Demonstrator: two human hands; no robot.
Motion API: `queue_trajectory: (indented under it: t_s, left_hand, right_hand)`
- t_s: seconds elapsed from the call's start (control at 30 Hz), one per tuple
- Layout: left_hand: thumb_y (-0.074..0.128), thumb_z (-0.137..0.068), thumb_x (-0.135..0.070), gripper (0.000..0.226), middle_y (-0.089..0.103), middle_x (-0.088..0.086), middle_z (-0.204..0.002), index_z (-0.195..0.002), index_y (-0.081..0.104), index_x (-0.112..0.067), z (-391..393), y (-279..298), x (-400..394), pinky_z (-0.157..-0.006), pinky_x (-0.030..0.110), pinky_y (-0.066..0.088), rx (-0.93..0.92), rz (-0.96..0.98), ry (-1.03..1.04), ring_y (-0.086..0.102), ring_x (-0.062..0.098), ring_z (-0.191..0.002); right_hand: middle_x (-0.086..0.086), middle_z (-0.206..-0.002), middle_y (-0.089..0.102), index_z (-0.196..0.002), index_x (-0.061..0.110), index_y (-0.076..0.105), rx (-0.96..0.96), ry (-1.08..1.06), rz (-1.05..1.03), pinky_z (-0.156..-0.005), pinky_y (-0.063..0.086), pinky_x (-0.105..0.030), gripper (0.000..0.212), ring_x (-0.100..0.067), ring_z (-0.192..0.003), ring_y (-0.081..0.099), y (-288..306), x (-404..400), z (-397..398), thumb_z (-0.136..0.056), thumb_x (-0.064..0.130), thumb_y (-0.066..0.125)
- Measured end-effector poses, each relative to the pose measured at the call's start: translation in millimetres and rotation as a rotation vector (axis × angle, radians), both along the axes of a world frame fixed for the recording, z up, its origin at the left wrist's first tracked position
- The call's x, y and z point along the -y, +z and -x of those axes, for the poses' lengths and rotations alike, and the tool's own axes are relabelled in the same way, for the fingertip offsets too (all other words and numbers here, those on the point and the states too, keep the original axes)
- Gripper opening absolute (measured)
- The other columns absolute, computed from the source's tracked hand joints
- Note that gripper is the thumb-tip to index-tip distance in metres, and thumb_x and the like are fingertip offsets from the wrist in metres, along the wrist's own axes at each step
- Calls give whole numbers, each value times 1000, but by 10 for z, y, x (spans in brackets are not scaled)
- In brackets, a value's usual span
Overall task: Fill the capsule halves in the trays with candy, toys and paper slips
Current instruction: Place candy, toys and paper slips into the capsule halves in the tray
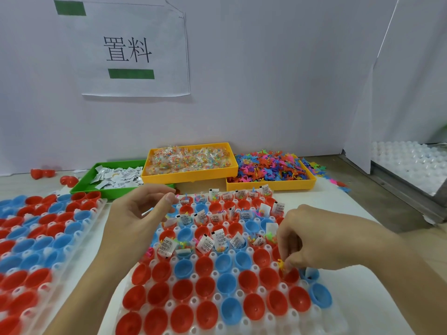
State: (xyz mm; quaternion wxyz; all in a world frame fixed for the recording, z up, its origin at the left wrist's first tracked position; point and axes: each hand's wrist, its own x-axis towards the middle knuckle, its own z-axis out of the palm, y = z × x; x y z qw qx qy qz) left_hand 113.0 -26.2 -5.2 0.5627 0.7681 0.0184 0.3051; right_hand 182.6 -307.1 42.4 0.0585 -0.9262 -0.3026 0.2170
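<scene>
A clear tray [242, 320] in front of me holds red and blue capsule halves. Its far rows carry paper slips, candy and toys; the near rows are bare cups. My right hand [312, 240] pinches a small yellow toy [281, 264] just above a red capsule half [290, 275] at the tray's right side. My left hand [135, 213] hovers over the tray's far left corner with loosely curled fingers, thumb and forefinger close together; whether it holds anything I cannot tell.
A second tray [79, 240] of red and blue halves lies to the left. Behind stand a green bin of slips [82, 187], a yellow bin of candy [188, 175] and a yellow bin of toys [271, 186]. Stacked clear trays [411, 163] sit far right.
</scene>
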Motion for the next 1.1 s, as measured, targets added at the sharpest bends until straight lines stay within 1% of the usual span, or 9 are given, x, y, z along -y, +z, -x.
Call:
queue_trajectory:
  t_s: [0.17,0.23,0.4,0.53,0.6,0.73,0.87,0.97,1.1]
  left_hand:
    - [64,-79,-34,25,75,-2,-84,-95,73,-18,-1,-5,-8,-65,17,56,4,0,6,71,11,-77]
    - [63,-79,-35,25,75,-3,-84,-95,73,-18,1,-5,-7,-65,17,56,5,-2,8,71,11,-77]
    - [64,-79,-34,23,75,-3,-84,-95,73,-19,-5,-8,-8,-65,16,55,10,-11,15,71,11,-76]
    - [63,-79,-36,26,75,-2,-83,-95,73,-18,-9,-10,-17,-67,17,56,13,-2,13,71,11,-77]
    - [63,-79,-37,27,75,-3,-84,-95,72,-19,-7,-9,-19,-67,17,56,13,-1,13,71,11,-78]
    - [62,-79,-36,26,75,-2,-83,-95,72,-19,-6,-13,-27,-66,18,56,14,1,13,71,11,-77]
    - [63,-80,-33,24,75,1,-81,-94,73,-16,-12,-23,-27,-66,19,56,18,13,4,71,14,-76]
    - [63,-80,-33,23,75,0,-82,-94,73,-18,-12,-26,-28,-67,18,56,13,3,10,71,13,-76]
    - [62,-80,-34,24,75,-2,-83,-95,73,-19,-8,-15,-27,-68,18,56,9,-5,15,71,12,-77]
  right_hand:
    - [13,-85,64,-86,31,70,5,-1,9,-59,48,-19,8,-5,-74,62,0,-41,9,-85,36,76]
    - [12,-81,66,-85,28,70,1,6,13,-58,48,-17,8,-3,-70,62,-16,-55,11,-86,31,77]
    - [11,-79,70,-83,24,72,-37,5,-2,-65,57,-19,7,-1,-71,67,-19,-65,14,-86,27,77]
    - [14,-76,70,-75,30,72,6,2,-79,-65,55,-22,12,0,-71,66,55,-7,-22,-83,37,79]
    - [17,-77,71,-75,32,73,42,-11,-110,-67,55,-24,11,1,-73,65,87,36,-68,-85,36,77]
    - [20,-78,68,-74,37,72,71,-4,-68,-58,46,-14,13,6,-76,61,77,75,-127,-86,33,76]
    - [15,-82,66,-83,40,73,81,19,-52,-56,43,-14,7,3,-76,61,28,48,-138,-81,41,79]
    - [14,-85,67,-85,36,75,69,26,-43,-57,44,-15,5,-1,-77,62,-4,6,-144,-82,38,79]
    - [12,-85,71,-86,28,78,45,50,-22,-66,54,-20,3,-6,-79,65,-60,-26,-166,-86,30,76]
